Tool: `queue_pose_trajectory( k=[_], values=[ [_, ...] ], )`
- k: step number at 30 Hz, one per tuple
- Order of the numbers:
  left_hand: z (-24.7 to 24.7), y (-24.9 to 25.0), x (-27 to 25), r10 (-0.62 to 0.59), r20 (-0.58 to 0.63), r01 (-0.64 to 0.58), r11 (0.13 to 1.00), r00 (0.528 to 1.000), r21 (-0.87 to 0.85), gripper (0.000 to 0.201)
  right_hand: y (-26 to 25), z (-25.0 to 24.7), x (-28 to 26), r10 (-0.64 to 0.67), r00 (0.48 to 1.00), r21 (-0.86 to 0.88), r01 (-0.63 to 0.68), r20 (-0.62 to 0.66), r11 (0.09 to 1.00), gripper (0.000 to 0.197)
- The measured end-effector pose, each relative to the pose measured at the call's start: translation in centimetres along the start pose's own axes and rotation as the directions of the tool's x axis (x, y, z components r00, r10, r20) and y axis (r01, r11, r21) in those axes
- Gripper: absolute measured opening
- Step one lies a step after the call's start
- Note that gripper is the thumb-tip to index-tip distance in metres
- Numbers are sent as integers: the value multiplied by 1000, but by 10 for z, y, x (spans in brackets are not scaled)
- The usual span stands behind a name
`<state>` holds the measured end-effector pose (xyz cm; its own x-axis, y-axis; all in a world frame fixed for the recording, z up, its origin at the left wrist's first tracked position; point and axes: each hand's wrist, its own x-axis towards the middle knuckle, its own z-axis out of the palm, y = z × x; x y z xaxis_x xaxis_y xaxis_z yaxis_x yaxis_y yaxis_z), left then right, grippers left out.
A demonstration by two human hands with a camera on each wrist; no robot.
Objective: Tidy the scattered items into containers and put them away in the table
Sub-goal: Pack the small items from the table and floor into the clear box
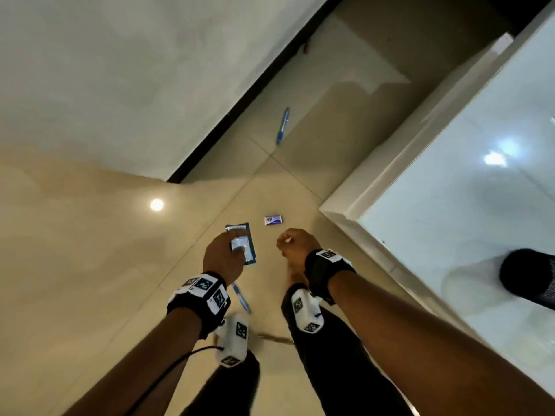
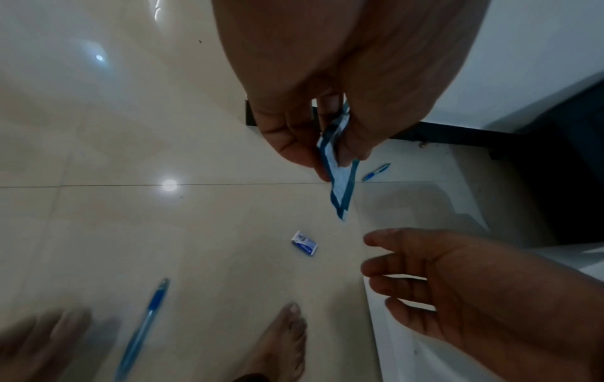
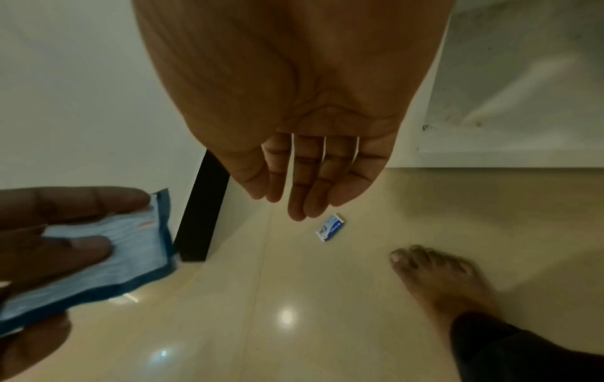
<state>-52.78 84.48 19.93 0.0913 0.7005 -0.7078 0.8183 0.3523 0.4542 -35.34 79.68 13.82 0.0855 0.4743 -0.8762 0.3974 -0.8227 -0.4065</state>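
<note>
My left hand (image 1: 228, 250) pinches a flat blue-edged pouch (image 1: 241, 244) between thumb and fingers, held above the floor; the pouch (image 2: 340, 178) hangs edge-on in the left wrist view and lies broad (image 3: 108, 258) in the right wrist view. My right hand (image 1: 295, 244) hovers empty with fingers relaxed (image 3: 307, 186) over a small blue-and-white eraser (image 1: 273, 220) on the tiles, not touching it. The eraser (image 2: 304, 243) (image 3: 330, 227) lies flat. One blue pen (image 1: 282, 126) lies farther off on the floor; another blue pen (image 2: 144, 328) lies near my feet.
A white glass-topped table (image 1: 375, 187) stands to the right, its corner close to the eraser. A white wall with a dark skirting (image 1: 240, 109) runs on the left. My bare feet (image 3: 434, 284) stand on the beige tiles. A dark object (image 1: 525, 274) rests on the tabletop.
</note>
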Motion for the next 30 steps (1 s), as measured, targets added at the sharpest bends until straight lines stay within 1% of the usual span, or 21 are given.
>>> queue_pose_trajectory(
  k=[1, 4, 8, 10, 12, 15, 17, 20, 22, 23, 24, 27, 29, 30],
  values=[
    [1, 8, 15, 0, 8, 0, 1000, 1000, 10, 35, -4, 1, 11, 18, 1000, 45, -18, 2, 999, 9],
    [4, 26, 52, 28, 36, -28, 1000, 999, 10, 39, -12, 4, 40, 73, 997, 106, -70, -23, 992, 7],
    [12, 28, 107, 83, 31, -84, 996, 996, 12, 40, 1, 11, 87, 141, 988, -3, -141, -61, 990, 26],
    [19, 23, 140, 108, 36, -110, 993, 993, 33, 40, 14, 19, 118, 189, 978, 23, -187, -91, 982, 37],
    [24, 13, 175, 145, 47, -148, 986, 988, 71, 40, 24, 33, 147, 224, 966, 92, -213, -130, 973, 46],
    [30, -1, 215, 198, 48, -202, 975, 979, 88, 37, 30, 57, 185, 307, 937, 215, -269, -169, 939, 61],
    [33, -11, 235, 199, 67, -205, 974, 978, 94, 37, 27, 72, 204, 364, 908, 280, -301, -207, 912, 69],
    [35, -25, 251, 229, 138, -244, 964, 964, 106, 39, 18, 89, 226, 481, 837, 392, -364, -260, 845, 71],
    [32, -34, 256, 270, 179, -294, 948, 946, 123, 40, 11, 95, 236, 525, 810, 449, -379, -263, 809, 74],
    [30, -35, 257, 286, 194, -313, 941, 938, 129, 41, 9, 95, 238, 524, 810, 462, -370, -265, 806, 71],
    [26, -36, 258, 291, 207, -323, 936, 934, 141, 41, 5, 97, 239, 503, 821, 475, -341, -269, 811, 63],
    [16, -26, 250, 296, 223, -332, 931, 929, 151, 44, -8, 88, 226, 403, 863, 520, -203, -305, 830, 29],
    [1, -9, 236, 326, 234, -366, 918, 916, 154, 49, -24, 73, 201, 336, 881, 548, -109, -334, 829, 12],
    [-5, 0, 228, 349, 237, -388, 911, 907, 141, 51, -30, 65, 188, 309, 886, 557, -70, -347, 827, 7]
  ],
)
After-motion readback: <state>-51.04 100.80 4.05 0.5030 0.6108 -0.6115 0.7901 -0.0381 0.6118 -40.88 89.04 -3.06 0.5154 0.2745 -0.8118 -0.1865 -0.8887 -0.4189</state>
